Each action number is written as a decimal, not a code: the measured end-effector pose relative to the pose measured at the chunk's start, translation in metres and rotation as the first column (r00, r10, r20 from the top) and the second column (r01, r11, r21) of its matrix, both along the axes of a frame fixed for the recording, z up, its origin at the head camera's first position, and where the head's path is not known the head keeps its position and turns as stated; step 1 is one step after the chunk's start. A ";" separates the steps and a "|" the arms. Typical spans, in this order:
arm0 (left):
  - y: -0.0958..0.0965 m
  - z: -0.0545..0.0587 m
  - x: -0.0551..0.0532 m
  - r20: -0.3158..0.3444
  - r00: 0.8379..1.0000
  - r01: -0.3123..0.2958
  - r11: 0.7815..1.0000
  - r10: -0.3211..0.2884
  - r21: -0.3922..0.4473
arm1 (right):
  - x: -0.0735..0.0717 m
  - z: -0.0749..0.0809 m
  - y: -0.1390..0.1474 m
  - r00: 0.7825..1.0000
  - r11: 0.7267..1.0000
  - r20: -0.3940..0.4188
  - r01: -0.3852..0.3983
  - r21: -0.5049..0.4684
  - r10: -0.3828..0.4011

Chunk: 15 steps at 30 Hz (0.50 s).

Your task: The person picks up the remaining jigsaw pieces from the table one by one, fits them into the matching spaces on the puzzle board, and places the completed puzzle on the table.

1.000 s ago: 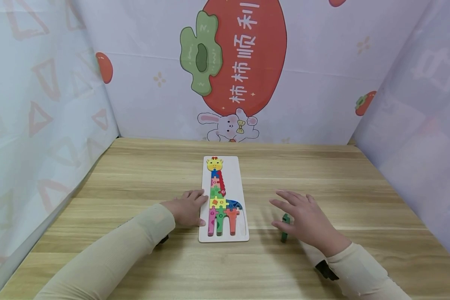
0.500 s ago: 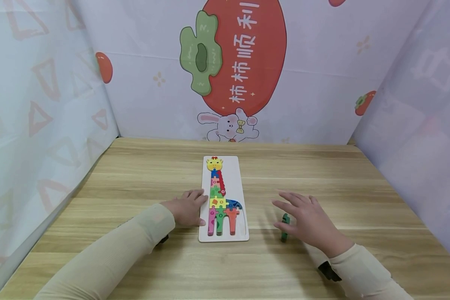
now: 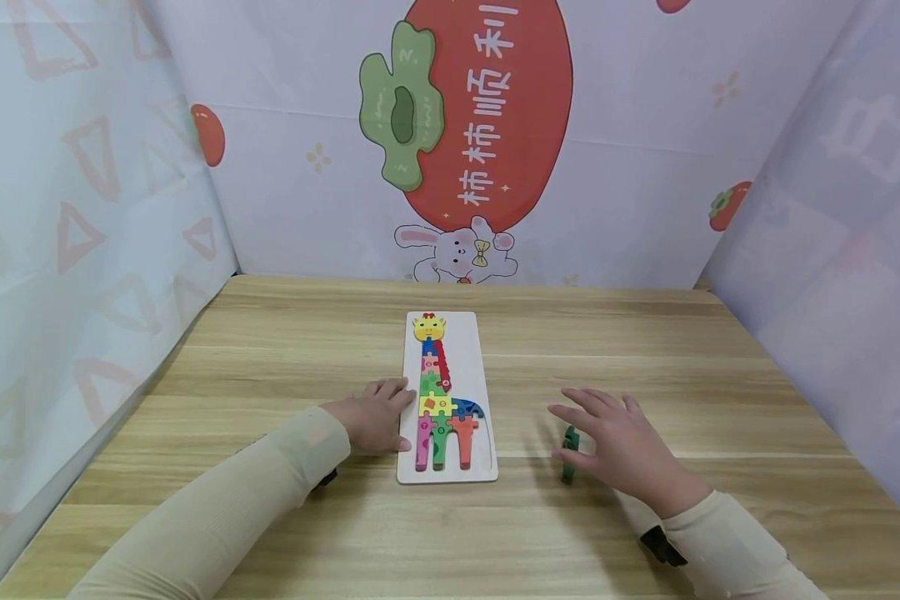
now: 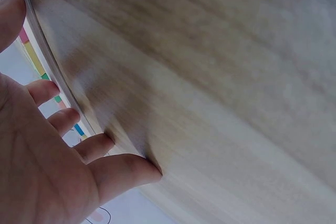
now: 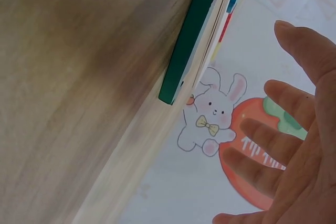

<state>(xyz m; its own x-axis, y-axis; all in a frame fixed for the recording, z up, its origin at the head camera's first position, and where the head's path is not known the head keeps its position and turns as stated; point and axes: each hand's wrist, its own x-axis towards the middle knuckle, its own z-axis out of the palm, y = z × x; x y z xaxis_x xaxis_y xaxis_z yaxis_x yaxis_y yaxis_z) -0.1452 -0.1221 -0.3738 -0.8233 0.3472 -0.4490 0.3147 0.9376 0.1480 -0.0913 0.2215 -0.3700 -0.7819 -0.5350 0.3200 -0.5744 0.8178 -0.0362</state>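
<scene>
A giraffe puzzle board (image 3: 465,350) lies on the table, its colourful pieces forming a head, neck, body and legs. To the right of the orange leg, a narrow slot in the board shows bare wood. My left hand (image 3: 375,419) rests at the board's left edge, fingertips and thumb touching it. A green puzzle piece (image 3: 570,455) lies on the table right of the board; the right wrist view shows this green piece (image 5: 188,45) flat and apart from the fingers. Over it hovers my right hand (image 3: 626,450), fingers spread and holding nothing.
The wooden table (image 3: 330,333) reaches back to a printed cloth (image 3: 285,192) with a large persimmon and a rabbit. Cloth walls stand at left and right. A dark strap (image 3: 662,546) shows at the right wrist.
My right hand has drifted slightly to the right and down, still spread above the green piece. My left hand, the board and the piece stay in place.
</scene>
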 end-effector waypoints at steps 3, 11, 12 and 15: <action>0.000 -0.001 -0.001 -0.001 1.000 -0.001 1.000 0.001 -0.003 | 0.001 0.000 0.001 1.000 1.000 0.002 0.002 -0.001 -0.002; -0.001 -0.003 -0.002 -0.018 1.000 0.007 1.000 -0.008 -0.014 | 0.002 -0.001 0.002 1.000 1.000 0.027 0.015 0.009 -0.015; -0.001 -0.003 -0.002 -0.018 1.000 0.009 1.000 -0.009 -0.015 | 0.002 -0.001 0.002 0.999 1.000 0.031 0.017 0.011 -0.018; -0.001 -0.003 -0.002 -0.016 1.000 0.011 1.000 -0.011 -0.014 | 0.003 -0.001 0.003 0.999 1.000 0.045 0.025 0.015 -0.026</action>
